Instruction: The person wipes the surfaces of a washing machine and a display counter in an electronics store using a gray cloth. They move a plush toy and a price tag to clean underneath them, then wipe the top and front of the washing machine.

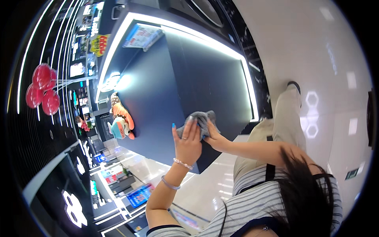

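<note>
A grey cloth (pixel 203 118) is bunched against the dark blue panel (pixel 154 83) of a large box-shaped stand, close to its corner edge. My left hand (pixel 188 140) presses the cloth with its fingers over it, while the thumb sticks out to the side. A beaded bracelet and a pale bangle circle that wrist. From the right, my right hand (pixel 216 138) holds the cloth's other side, its fingers partly hidden by the folds. The two hands are close together on the cloth.
White light strips (pixel 189 33) border the stand. A plush toy (pixel 121 118) in orange and teal sits at its left edge, below a sign card (pixel 142 37). Red balloons (pixel 43 89) are at the far left. Shiny pale floor (pixel 323 79) lies to the right.
</note>
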The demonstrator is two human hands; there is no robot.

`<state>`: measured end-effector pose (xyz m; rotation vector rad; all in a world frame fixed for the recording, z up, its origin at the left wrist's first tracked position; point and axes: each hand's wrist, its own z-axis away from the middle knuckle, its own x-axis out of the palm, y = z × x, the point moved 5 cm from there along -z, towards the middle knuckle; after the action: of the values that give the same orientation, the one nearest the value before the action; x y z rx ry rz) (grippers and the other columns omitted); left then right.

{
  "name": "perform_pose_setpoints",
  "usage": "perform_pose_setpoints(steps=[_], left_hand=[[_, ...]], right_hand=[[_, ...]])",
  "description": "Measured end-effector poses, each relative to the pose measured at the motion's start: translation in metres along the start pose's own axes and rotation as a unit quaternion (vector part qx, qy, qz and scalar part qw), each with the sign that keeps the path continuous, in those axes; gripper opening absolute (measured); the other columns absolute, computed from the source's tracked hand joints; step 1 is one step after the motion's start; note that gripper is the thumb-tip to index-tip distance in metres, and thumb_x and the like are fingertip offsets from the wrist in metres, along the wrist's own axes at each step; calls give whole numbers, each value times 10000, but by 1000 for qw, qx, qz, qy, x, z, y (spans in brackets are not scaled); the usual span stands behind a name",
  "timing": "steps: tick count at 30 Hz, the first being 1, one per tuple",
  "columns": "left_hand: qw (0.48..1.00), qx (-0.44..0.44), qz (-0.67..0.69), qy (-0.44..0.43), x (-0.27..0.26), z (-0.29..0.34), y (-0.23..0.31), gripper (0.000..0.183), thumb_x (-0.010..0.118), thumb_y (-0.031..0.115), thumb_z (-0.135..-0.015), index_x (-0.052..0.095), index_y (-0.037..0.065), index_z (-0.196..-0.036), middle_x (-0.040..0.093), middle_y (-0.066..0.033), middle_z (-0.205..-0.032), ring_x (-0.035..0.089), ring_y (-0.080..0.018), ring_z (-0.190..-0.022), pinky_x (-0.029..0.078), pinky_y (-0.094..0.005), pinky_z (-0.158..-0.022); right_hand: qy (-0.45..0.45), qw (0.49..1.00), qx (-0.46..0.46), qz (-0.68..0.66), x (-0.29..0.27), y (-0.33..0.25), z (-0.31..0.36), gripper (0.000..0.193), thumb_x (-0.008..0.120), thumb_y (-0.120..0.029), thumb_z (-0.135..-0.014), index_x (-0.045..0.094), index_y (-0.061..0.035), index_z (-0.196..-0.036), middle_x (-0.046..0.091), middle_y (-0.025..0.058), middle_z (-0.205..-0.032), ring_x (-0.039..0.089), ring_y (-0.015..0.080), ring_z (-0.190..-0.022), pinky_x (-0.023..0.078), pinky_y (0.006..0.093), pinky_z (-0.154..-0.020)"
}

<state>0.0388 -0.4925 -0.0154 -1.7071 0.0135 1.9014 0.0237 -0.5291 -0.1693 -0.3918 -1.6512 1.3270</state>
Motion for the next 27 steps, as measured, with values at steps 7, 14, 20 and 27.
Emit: perform_pose_setpoints(steps=[7,14,20,27], left_hand=[[976,-84,188,64,-44,-87,-16,246,593,-24,-789,663,19,-1021,660,-91,-1127,634,-251,-1069,537,-351,-844],[957,-42,280,56,-112,-226,-12,216,598,-34,-727,619,31,-932,633,-61,-1024,654,-251,-895,557,-343,-723],[762,-212,595,142,-114,-230,-53,239,495,-97,-726,578,-18,-936,622,-83,-1038,608,-223,-903,498,-310,-793],[564,-323,706,280,-106,-208,-89,376,488,-141,-722,562,9,-1059,598,-43,-999,556,-85,-931,458,-239,-800]], right_hand=[[-38,979,65,-191,-105,-114,-60,569,411,12,-952,311,-102,-1501,430,98,-1436,412,182,-1316,280,289,-1117],[-123,992,38,2,-239,-221,-109,425,484,-17,-942,490,-95,-1359,607,86,-1202,571,161,-1099,414,274,-976],[-181,889,-149,394,-238,-384,-172,498,688,-87,-770,548,-96,-1248,663,145,-1045,648,324,-931,519,375,-773],[-224,773,-432,406,-218,-462,-263,446,781,-64,-614,593,-56,-1019,651,96,-934,642,281,-854,529,362,-739]])
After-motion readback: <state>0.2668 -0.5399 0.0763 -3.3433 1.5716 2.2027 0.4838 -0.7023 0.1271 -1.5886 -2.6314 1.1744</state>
